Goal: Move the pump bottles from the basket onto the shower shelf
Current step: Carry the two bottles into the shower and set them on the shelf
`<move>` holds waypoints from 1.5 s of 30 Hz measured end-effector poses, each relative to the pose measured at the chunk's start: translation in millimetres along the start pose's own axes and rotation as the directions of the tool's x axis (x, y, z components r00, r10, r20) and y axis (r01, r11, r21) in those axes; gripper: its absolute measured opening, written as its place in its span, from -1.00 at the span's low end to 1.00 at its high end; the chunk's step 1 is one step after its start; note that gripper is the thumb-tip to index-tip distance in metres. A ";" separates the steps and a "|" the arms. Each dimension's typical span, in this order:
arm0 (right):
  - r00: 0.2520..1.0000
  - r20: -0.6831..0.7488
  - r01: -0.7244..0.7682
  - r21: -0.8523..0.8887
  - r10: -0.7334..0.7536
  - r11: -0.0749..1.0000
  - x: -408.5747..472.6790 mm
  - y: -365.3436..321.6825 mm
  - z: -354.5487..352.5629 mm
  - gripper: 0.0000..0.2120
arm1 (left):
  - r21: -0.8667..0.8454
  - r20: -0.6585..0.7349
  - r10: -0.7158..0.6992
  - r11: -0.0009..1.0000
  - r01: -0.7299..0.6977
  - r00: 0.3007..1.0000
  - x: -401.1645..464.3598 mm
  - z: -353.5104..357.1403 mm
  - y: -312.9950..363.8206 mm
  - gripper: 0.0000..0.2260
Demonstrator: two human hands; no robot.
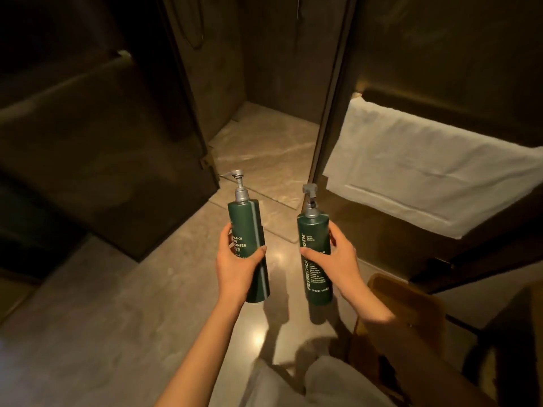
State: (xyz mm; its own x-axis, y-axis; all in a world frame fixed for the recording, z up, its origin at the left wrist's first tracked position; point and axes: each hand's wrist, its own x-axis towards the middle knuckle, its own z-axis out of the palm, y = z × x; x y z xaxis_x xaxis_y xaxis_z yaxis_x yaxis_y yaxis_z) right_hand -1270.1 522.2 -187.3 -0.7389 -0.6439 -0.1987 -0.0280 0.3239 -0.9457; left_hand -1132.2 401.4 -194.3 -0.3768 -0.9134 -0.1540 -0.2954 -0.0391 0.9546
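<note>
While each hand grips a green pump bottle upright, the left hand wraps the left bottle and the right hand clasps the right bottle. Beyond both lies the shower floor; a white towel hangs right of the right hand, a basket just below it.

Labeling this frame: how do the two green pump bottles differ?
The left-hand bottle shows "CLEANSER" text running across its body; the right-hand bottle shows large brand lettering running up its side. The left-hand bottle sits higher in the frame and leans slightly left; the right-hand bottle sits lower and nearer upright. Both are dark green with grey pump heads, each gripped around the middle, by the left hand and right hand.
</note>
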 end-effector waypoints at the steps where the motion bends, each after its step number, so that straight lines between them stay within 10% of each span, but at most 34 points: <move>1: 1.000 0.000 0.030 -0.007 -0.030 1.000 11.1 -11.2 10.3 -0.38 | -0.005 0.006 0.025 1.000 -0.025 1.000 15.0 -10.1 6.8 -0.28; 45: 0.795 -0.108 0.607 0.131 -0.597 0.784 859.9 -468.0 182.0 -0.49 | -0.061 -0.113 0.456 0.884 -0.464 0.883 895.0 60.9 387.5 -0.23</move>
State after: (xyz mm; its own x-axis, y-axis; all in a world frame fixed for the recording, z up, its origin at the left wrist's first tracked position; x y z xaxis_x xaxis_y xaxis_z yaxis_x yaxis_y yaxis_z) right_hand -1769.9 -309.2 37.6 -0.6433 -0.6301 0.4350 -0.3822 -0.2280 -0.8955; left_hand -1637.3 -406.6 22.3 -0.3685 -0.8700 0.3277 -0.0332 0.3645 0.9306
